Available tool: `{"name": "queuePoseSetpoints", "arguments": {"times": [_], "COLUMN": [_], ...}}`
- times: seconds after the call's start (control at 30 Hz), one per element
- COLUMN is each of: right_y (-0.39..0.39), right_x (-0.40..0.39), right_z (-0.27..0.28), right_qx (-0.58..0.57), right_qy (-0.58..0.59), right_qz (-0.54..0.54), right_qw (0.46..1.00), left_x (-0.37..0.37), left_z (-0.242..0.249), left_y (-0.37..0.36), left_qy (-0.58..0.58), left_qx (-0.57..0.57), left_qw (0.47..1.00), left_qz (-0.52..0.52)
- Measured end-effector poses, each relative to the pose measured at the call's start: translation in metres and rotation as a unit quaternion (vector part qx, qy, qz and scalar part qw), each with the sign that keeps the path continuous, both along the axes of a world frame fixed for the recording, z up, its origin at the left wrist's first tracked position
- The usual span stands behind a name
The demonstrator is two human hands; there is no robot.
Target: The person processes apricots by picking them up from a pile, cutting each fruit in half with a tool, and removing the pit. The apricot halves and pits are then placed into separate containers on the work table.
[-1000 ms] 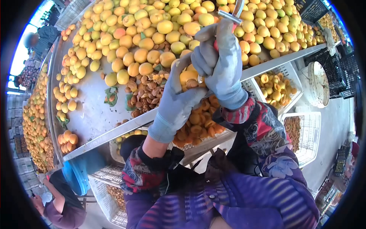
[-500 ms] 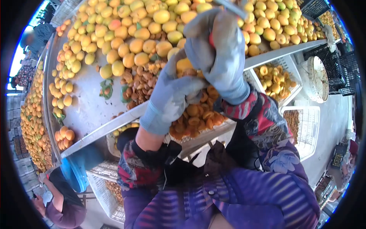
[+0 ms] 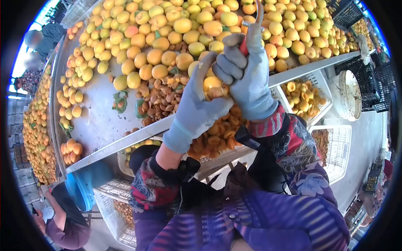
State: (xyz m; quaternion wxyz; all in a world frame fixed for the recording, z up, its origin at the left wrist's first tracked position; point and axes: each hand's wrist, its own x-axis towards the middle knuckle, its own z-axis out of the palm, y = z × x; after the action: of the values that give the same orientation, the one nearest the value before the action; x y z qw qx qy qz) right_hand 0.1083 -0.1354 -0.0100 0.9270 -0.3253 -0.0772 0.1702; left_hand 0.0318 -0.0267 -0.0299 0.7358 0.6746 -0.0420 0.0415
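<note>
The left hand (image 3: 198, 101) pinches an apricot (image 3: 212, 83) just beside the right hand (image 3: 247, 73), which clenches a red-handled tool (image 3: 243, 47) that could slip into that pinch if the fruit turned.

Pale grey gloves (image 3: 194, 115) accompany red patterned cuffs (image 3: 268, 126), a striped purple top (image 3: 268, 215) and a flowered sleeve (image 3: 310, 184).

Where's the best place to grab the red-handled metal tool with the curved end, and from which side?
Probably by its red handle, coming from the near side: the curved metal end points toward the far side and juts out past the gray-blue gloved right hand. That hand wraps the handle, so most of its length is hidden.
</note>
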Motion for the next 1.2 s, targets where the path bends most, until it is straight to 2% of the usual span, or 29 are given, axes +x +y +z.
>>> {"name": "queuePoseSetpoints", "arguments": {"times": [0.03,0.1,0.17,0.23,0.33,0.43,0.47,0.5,0.57,0.6,0.67,0.7,0.77,0.83,0.87,0.9,0.93,0.97,1.03,1.07,1.1,1.17,1.2], "right_y": [-0.001,0.0,0.0,-0.002,0.001,0.003,0.004,0.004,-0.002,-0.006,-0.025,-0.041,-0.069,-0.081,-0.081,-0.081,-0.079,-0.075,-0.062,-0.056,-0.05,-0.043,-0.041], "right_x": [0.001,0.001,0.002,0.007,0.005,0.003,0.005,0.008,0.013,0.018,0.04,0.05,0.071,0.094,0.098,0.1,0.102,0.104,0.103,0.101,0.1,0.097,0.101], "right_z": [-0.001,-0.004,-0.008,-0.016,-0.01,-0.008,-0.011,-0.012,-0.003,0.003,0.008,0.011,0.017,0.007,0.004,0.0,-0.004,-0.011,-0.018,-0.015,-0.011,-0.005,-0.002], "right_qx": [0.001,-0.002,0.024,0.045,0.066,0.075,0.09,0.105,0.107,0.033,-0.098,-0.132,-0.273,-0.362,-0.363,-0.484,-0.595,-0.595,-0.783,-0.8,-0.799,-0.859,-0.865], "right_qy": [0.031,0.039,0.088,0.085,0.153,0.149,0.141,0.134,0.138,0.101,0.024,-0.009,-0.059,-0.058,-0.062,-0.11,-0.156,-0.159,-0.311,-0.285,-0.287,-0.271,-0.281], "right_qz": [0.006,0.001,0.006,0.031,0.01,0.002,0.001,0.001,0.006,-0.021,-0.085,-0.124,-0.189,-0.22,-0.218,-0.189,-0.157,-0.156,-0.143,-0.114,-0.116,-0.02,0.021], "right_qw": [1.0,0.999,0.996,0.995,0.986,0.986,0.986,0.986,0.985,0.994,0.991,0.983,0.942,0.904,0.904,0.847,0.773,0.773,0.519,0.516,0.515,0.435,0.414], "left_x": [0.0,0.0,0.001,0.002,0.001,0.001,-0.002,-0.002,0.0,-0.001,-0.006,-0.005,-0.003,-0.005,-0.004,-0.005,-0.003,-0.004,-0.005,-0.009,-0.01,-0.013,-0.015], "left_z": [0.002,0.003,0.001,0.001,0.004,0.0,0.005,0.002,-0.005,-0.004,0.002,0.004,0.009,0.019,0.019,0.017,0.01,0.007,0.008,0.013,0.015,0.016,0.015], "left_y": [0.0,0.0,0.001,0.001,0.0,0.002,0.001,0.0,0.0,0.003,0.011,0.01,0.007,0.009,0.006,0.005,0.009,0.01,0.008,0.01,0.008,0.0,-0.005], "left_qy": [-0.006,-0.023,-0.018,-0.049,-0.078,-0.067,-0.025,-0.032,-0.057,-0.063,0.124,0.121,0.157,0.178,0.174,0.173,0.099,0.097,0.007,0.026,0.023,-0.148,-0.164], "left_qx": [0.003,0.083,0.083,0.141,0.185,0.175,0.074,0.075,0.031,0.03,-0.169,-0.171,-0.164,-0.188,-0.157,-0.125,-0.072,-0.072,0.116,0.154,0.155,0.373,0.424], "left_qw": [1.0,0.996,0.996,0.988,0.979,0.981,0.997,0.997,0.997,0.997,0.978,0.978,0.971,0.964,0.971,0.975,0.992,0.992,0.993,0.987,0.987,0.914,0.888], "left_qz": [-0.001,0.02,0.023,0.03,0.042,0.042,-0.003,-0.013,0.039,0.034,-0.017,-0.016,0.079,0.055,0.055,0.054,0.022,0.025,0.016,-0.033,-0.032,-0.068,-0.072]}}
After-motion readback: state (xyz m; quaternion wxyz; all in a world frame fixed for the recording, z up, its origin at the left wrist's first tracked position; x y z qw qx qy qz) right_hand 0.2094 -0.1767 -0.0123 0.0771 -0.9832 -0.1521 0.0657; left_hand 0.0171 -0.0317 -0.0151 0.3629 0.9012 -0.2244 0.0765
